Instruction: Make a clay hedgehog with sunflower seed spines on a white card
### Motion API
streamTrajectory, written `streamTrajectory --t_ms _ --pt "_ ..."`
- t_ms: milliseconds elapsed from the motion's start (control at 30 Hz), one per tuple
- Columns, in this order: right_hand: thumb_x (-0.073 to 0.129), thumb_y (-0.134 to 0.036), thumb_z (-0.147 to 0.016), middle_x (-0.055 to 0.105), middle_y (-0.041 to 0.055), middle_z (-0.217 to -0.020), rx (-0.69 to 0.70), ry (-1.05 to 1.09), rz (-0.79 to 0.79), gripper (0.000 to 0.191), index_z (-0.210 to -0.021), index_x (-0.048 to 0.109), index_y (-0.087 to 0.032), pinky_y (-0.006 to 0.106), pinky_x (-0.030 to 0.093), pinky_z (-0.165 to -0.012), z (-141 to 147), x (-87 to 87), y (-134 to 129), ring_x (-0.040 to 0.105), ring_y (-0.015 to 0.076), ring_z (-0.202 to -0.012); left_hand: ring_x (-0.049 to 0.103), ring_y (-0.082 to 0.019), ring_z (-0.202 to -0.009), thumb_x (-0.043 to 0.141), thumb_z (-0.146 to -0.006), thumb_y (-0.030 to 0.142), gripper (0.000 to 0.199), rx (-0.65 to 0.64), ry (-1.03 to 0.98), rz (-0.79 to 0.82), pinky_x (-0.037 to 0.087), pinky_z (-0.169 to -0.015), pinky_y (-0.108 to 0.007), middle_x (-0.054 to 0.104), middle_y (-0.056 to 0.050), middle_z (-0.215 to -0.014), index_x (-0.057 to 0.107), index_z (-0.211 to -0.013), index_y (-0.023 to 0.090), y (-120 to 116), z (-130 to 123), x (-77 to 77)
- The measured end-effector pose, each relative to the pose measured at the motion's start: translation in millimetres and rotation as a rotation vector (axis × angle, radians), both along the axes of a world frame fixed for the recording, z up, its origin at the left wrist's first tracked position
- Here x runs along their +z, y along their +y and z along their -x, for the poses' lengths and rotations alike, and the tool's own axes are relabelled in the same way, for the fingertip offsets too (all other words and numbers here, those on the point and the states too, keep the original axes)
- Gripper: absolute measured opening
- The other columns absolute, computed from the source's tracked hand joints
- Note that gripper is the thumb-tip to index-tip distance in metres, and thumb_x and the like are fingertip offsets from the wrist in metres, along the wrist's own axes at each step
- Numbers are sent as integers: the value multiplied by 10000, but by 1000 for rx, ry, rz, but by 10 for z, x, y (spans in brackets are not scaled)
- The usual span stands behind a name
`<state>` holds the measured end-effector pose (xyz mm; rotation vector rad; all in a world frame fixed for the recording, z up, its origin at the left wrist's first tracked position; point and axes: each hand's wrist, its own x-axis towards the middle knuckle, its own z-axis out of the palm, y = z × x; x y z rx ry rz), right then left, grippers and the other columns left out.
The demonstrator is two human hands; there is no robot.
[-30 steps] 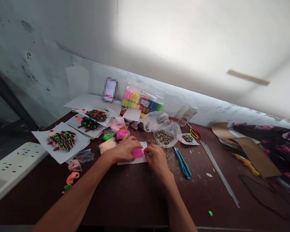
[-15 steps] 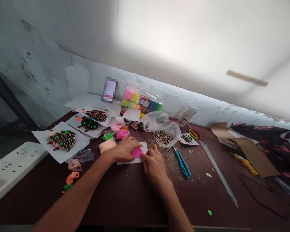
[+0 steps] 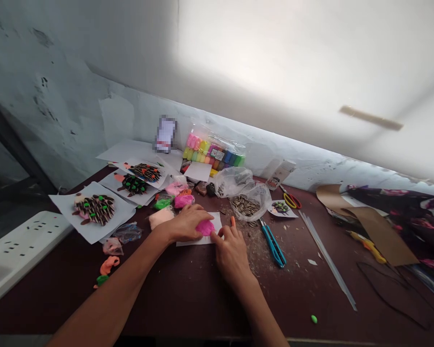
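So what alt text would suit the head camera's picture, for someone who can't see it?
A person's left hand and right hand touch a pink lump on white paper. Around them on a dark table are seed-covered figures, a bag of seeds, a teal cutter and scissors.

left edge cuts off power strip (image 3: pixel 29 248).

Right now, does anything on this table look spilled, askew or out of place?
Somewhat: a few striped seeds lie outside their plastic bag, and pale crumbs litter the table around the blue cutter. A small green piece sits alone near the front edge, apart from the other coloured lumps.
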<state>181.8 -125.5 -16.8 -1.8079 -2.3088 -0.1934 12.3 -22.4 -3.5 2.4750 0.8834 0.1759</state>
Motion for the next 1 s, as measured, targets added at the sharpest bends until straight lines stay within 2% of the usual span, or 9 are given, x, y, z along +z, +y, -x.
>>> streamTrajectory --t_ms 200,333,467,567,667,800,1000 --pt "452 -45 -851 590 82 -955 -58 22 25 479 -1221 664 -263 442 332 -1070 -2 24 14 511 235 -945 414 -305 -1314 612 -726 203 591 14 -6 10 312 -1113 -481 577 -89 -1360 570 -1315 232 12 -7 -39" --pt "457 -25 -834 584 80 -966 -64 42 56 493 -1192 684 -278 428 325 -1062 -6 51 45 502 235 -960 390 -295 -1348 627 -678 160 668 -10 -69 48 293 -1144 -454 558 -68 -1390 544 -1337 233 67 72 -28" --pt "459 -13 -836 589 81 -1023 -49 126 65 510 -1185 692 -303 415 344 -999 25 130 102 487 233 -965 457 -225 -1306 524 -654 61 676 -13 -152 66 307 -1150 -357 546 -63 -1396 551 -1317 192 168 222 -44" --pt "483 -32 -852 605 57 -1028 -9 181 105 458 -1111 723 -322 410 330 -976 96 181 188 491 216 -951 500 -221 -1250 499 -648 46 634 38 -120 73 361 -1110 -353 609 -57 -1296 588 -1257 198 228 298 -88" --pt "519 -64 -864 621 46 -980 2 226 115 375 -1063 738 -295 351 350 -891 180 180 301 502 203 -937 499 -221 -1241 489 -643 32 639 47 -87 56 363 -1105 -374 623 -51 -1262 592 -1248 213 243 310 -102" --pt "515 -37 -854 626 47 -920 35 274 154 348 -1018 748 -238 285 364 -782 252 122 416 524 179 -884 494 -249 -1243 522 -649 58 619 66 -44 54 374 -1093 -391 621 -76 -1268 597 -1250 191 205 279 -26" --pt "504 -41 -844 643 50 -932 -7 347 157 344 -994 750 -231 292 367 -801 298 49 426 542 183 -900 472 -272 -1266 622 -634 149 693 30 3 76 357 -1102 -393 573 -66 -1357 544 -1319 210 139 257 84"
